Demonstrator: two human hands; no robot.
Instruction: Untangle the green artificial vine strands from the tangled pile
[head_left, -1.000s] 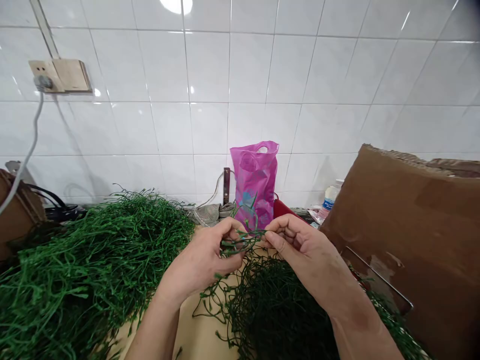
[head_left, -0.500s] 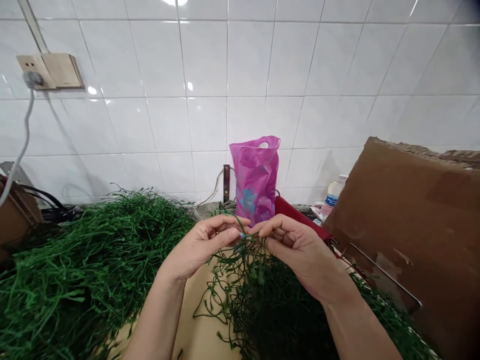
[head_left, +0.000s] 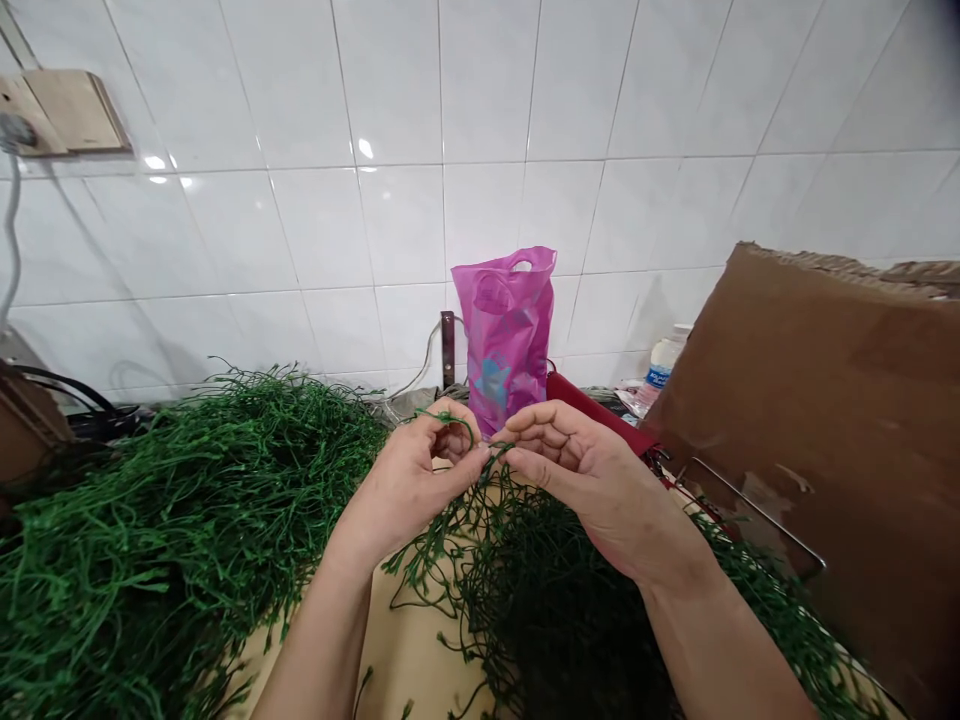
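Between the fingertips of both hands, above a dark tangled pile, runs a thin green strand (head_left: 498,452). My left hand (head_left: 421,478) pinches it between thumb and fingers, and a loop of the strand curls over the fingers. From the other side my right hand (head_left: 604,490) grips it with thumb and index finger, the other fingers curled. The two hands nearly meet at the tips. Below them lies a pile of similar green strands (head_left: 555,590), dark in shadow. More strands with small knobbed ends form a large heap (head_left: 225,500) on the left.
Against the white tiled wall (head_left: 390,90) stands a purple plastic bag (head_left: 506,345). Behind my right hand lies a red item (head_left: 600,415). A big cardboard sheet (head_left: 817,430) leans at the right, near a bottle (head_left: 664,360). A wall socket (head_left: 64,112) is at upper left.
The view has shifted slightly, so the wall and bag sit higher. My left fingers have curled more, with the strand now looped over them. Both hands still pinch green strand.
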